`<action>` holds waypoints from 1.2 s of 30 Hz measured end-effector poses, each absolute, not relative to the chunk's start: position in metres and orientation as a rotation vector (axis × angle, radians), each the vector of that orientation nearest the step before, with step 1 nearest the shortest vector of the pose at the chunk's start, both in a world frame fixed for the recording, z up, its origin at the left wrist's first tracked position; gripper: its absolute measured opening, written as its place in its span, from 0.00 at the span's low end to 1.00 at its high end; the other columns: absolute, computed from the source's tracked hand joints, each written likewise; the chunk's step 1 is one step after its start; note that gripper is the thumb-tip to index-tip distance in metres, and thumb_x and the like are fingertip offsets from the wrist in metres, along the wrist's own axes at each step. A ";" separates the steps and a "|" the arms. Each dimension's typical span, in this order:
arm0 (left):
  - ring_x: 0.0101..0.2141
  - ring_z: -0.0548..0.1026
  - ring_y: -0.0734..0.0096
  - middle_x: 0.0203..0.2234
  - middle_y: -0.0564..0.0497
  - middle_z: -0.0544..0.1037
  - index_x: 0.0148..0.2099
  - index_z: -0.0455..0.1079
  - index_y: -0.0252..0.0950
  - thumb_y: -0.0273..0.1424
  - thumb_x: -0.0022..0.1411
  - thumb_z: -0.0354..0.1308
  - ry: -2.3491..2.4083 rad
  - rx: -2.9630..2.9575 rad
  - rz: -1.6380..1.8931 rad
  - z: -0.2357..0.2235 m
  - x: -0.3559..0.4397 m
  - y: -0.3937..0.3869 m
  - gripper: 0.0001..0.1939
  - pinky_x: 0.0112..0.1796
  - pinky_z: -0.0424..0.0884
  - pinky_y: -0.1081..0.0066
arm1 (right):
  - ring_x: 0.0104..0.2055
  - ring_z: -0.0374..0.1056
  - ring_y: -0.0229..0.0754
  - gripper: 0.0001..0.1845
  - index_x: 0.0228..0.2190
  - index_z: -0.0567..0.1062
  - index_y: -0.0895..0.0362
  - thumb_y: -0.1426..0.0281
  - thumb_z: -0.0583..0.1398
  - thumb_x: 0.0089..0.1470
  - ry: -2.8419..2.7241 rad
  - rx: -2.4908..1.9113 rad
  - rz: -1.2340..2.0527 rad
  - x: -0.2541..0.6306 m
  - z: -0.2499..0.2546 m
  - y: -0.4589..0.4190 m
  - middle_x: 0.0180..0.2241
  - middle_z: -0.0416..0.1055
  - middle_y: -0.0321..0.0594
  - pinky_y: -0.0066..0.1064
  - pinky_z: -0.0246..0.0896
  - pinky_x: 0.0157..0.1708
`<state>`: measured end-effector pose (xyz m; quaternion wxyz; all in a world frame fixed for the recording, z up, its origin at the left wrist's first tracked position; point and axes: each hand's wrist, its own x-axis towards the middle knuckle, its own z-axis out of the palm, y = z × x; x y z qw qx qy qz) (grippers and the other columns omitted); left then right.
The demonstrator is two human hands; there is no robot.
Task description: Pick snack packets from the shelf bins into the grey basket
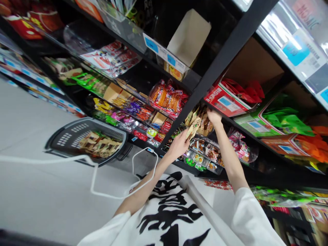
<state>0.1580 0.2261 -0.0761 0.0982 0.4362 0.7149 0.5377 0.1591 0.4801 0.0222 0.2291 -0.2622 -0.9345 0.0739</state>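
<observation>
My left hand is closed around a tan snack packet with green print, held just in front of the shelf. My right hand reaches into a shelf bin among upright brown and tan snack packets; its fingertips are hidden among them, so I cannot tell whether it grips one. On the floor to the left stands a grey shopping basket. Several tan packets like the one in my left hand lie inside it.
Red and green display boxes sit just right of my right hand. Bagged sausages hang over the shelf to the left. A black shelf post slants between the bays. A white cable loops across my left arm.
</observation>
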 end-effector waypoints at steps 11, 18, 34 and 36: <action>0.62 0.68 0.70 0.62 0.51 0.71 0.69 0.61 0.46 0.20 0.70 0.40 2.219 1.521 1.827 -0.081 0.169 0.233 0.30 0.63 0.66 0.64 | 0.34 0.74 0.44 0.28 0.41 0.76 0.55 0.44 0.56 0.60 -2.409 -0.763 1.427 0.256 0.043 0.404 0.36 0.76 0.44 0.31 0.72 0.25; 0.66 0.61 0.66 0.63 0.51 0.71 0.66 0.65 0.45 0.21 0.71 0.38 2.353 1.584 1.757 -0.074 0.153 0.254 0.28 0.65 0.63 0.55 | 0.23 0.69 0.39 0.19 0.35 0.74 0.56 0.58 0.71 0.46 -2.173 -0.772 1.879 0.262 0.045 0.383 0.28 0.74 0.37 0.28 0.69 0.16; 0.72 0.42 0.45 0.71 0.28 0.51 0.71 0.49 0.20 0.32 0.66 0.48 2.473 1.519 1.227 -0.092 0.114 0.335 0.35 0.67 0.41 0.43 | 0.41 0.73 0.49 0.25 0.60 0.67 0.58 0.66 0.46 0.68 -2.535 -0.532 0.136 0.195 -0.006 0.424 0.47 0.71 0.52 0.39 0.69 0.46; 0.72 0.42 0.47 0.71 0.27 0.51 0.71 0.48 0.18 0.32 0.67 0.47 2.488 1.502 1.221 -0.094 0.118 0.334 0.35 0.68 0.41 0.45 | 0.44 0.73 0.52 0.23 0.57 0.70 0.60 0.68 0.46 0.67 -2.537 -0.649 0.111 0.174 -0.006 0.434 0.48 0.72 0.55 0.41 0.67 0.49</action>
